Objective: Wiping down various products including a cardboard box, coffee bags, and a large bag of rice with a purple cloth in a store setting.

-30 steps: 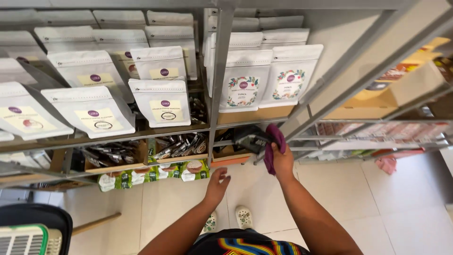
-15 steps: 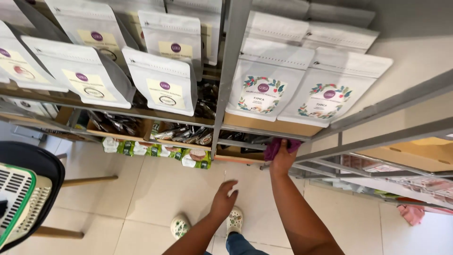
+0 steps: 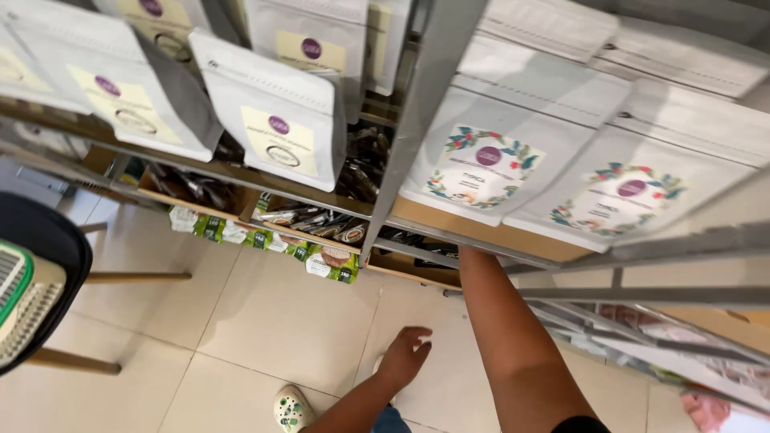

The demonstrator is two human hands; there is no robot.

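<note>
Reaching up and away with the right forearm (image 3: 501,329), passing under the floral pouches (image 3: 481,168) and going in over the edge of the cardboard tray (image 3: 413,271) on the lower shelf level. Hiding the right hand behind that edge and the pouch bottoms, so not showing whether open or closed, or holding anything. Dangling the left hand (image 3: 405,354) low over the tiled floor (image 3: 265,321), fingers loosely spread and slack, gripping nothing, well apart from the tray. Lying up and ahead of both arms, the tray, its long axis running left to right along the rack; the right arm by far the nearer.

Hanging left of the grey metal upright (image 3: 425,120): white flat pouches (image 3: 277,132) bearing pale yellow rectangular labels with a purple dot. Hanging right of it: the white floral pouches, each with a round wreath label in red, green and blue around a purple dot. Lying beneath, dark glossy sachets (image 3: 321,224), probably foil, and a row of small green-and-white packets (image 3: 265,239) along the tray front.
</note>
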